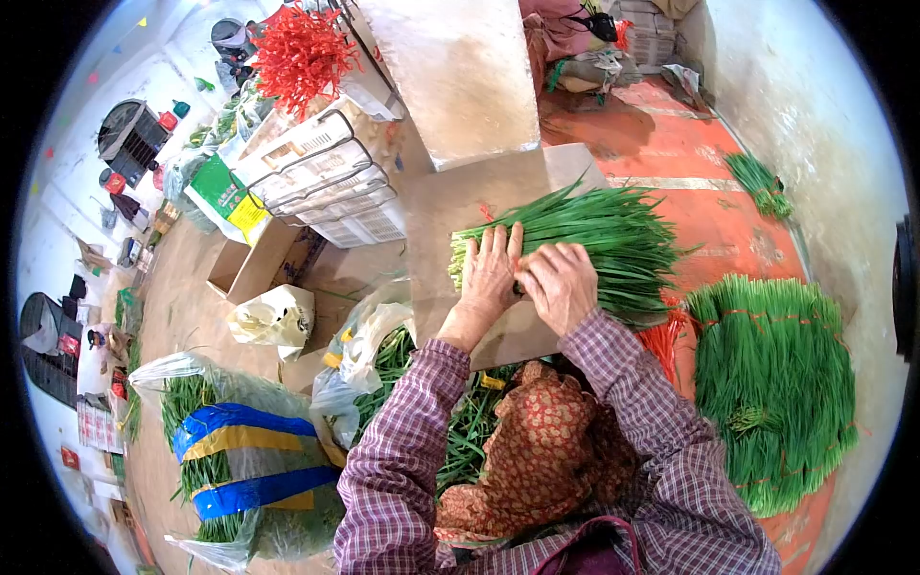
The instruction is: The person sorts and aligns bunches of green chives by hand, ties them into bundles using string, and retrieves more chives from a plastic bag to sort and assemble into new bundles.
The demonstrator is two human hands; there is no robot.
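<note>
A bunch of long green leafy stalks (604,230) lies on a brown board, its pale cut ends to the left and its tips to the right. My left hand (492,271) rests on the bunch near the pale ends, its fingers spread over the stalks. Against the bunch's near side, my right hand (560,281) has its fingers bent and pressed together; what they pinch, if anything, is too small to make out. A bit of red tie (486,212) shows on the stalks just above my left hand.
Stacked green bundles (774,393) stand at the right, with red ties (668,340) beside them. A small bundle (759,185) lies by the wall. Loose stalks fill a plastic bag (383,364); a wrapped bale (251,460) sits lower left. Red ties (304,59) hang over a wire rack (321,177).
</note>
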